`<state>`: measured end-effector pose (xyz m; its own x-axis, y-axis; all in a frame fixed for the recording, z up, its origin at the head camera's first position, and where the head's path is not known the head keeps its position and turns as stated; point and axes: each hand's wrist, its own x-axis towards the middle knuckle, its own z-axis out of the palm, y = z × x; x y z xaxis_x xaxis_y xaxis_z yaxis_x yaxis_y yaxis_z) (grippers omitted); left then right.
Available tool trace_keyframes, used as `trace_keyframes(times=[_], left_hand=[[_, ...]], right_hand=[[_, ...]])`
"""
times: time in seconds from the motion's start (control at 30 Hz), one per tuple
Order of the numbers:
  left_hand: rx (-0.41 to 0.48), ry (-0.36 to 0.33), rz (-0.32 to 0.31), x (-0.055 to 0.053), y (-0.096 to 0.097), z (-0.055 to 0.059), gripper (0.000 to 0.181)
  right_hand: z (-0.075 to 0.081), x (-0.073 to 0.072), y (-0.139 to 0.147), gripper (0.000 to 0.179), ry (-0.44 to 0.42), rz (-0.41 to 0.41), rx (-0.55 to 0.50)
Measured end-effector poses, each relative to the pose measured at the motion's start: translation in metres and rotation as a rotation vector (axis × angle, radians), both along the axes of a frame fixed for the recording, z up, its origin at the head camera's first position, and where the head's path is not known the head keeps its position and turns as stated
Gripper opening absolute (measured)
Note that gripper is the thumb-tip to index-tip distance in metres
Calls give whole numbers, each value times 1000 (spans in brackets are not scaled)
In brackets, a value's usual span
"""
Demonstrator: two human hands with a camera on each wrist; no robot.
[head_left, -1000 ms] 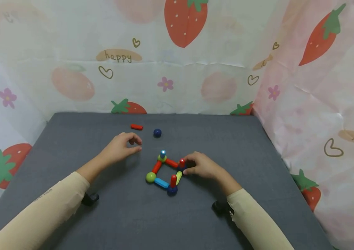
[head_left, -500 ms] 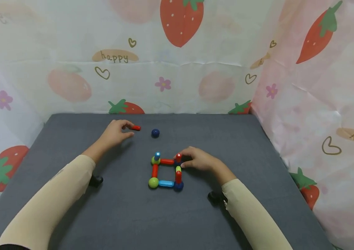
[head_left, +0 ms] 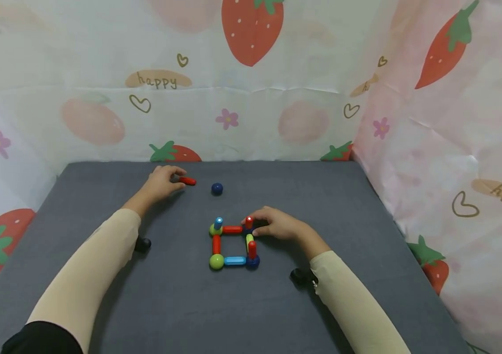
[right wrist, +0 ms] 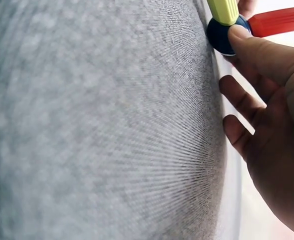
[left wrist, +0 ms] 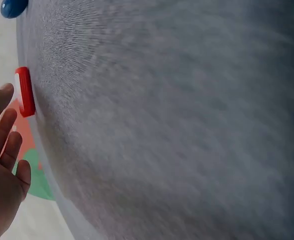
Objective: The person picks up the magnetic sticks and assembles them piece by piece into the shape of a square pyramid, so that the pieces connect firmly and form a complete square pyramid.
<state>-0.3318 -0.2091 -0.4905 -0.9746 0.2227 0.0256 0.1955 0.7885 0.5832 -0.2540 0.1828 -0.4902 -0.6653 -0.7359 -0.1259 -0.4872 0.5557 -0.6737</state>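
My left hand (head_left: 160, 184) reaches to the back left of the table, its fingers spread beside a loose red rod (head_left: 187, 181). In the left wrist view the fingers are relaxed and a small gap shows between them and the red rod (left wrist: 25, 92). My right hand (head_left: 280, 223) pinches a dark blue ball (right wrist: 221, 36) at the far right corner of a square frame of rods and balls. A light blue rod (head_left: 235, 260) forms the near side, red and yellow-green rods the others. Short rods stand upright on three corners; a green ball (head_left: 216, 261) is the bare corner.
A loose dark blue ball (head_left: 217, 189) lies right of the loose red rod. The grey table (head_left: 198, 309) ends at a patterned curtain (head_left: 251, 113) at the back and sides. Black wrist cameras (head_left: 300, 277) sit under both forearms.
My left hand has moved back and left to the loose red rod. My right hand has stayed at its corner while the frame turned squarer to the view.
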Motion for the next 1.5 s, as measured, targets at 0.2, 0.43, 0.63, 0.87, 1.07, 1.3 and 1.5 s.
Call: trace_keyframes(times=[0.2,0.43,0.63,0.87,1.07,1.3,1.5], left_hand=[[-50,9,-41,-11,5,-4,45],[-118,-7,-34,-15,12,-8,39],[-157,-22,15,-17,18,-10,32],[-98,-38,22,-12,18,-8,28],[-15,-21,57,-4,15,-2,27],[53,31,50,16,16,17,27],[112,46,23,42,16,29,32]], right_hand=[[0,1,0,38,-22,-16,5],[-2,-1,-1,39,-23,-14,10],[-1,-3,-2,39,-32,-27,19],[-1,-1,-2,39,-34,-33,21],[-1,0,-3,38,-42,-34,29],[0,-1,-3,39,-50,-39,21],[-1,-1,-3,39,-52,-40,12]])
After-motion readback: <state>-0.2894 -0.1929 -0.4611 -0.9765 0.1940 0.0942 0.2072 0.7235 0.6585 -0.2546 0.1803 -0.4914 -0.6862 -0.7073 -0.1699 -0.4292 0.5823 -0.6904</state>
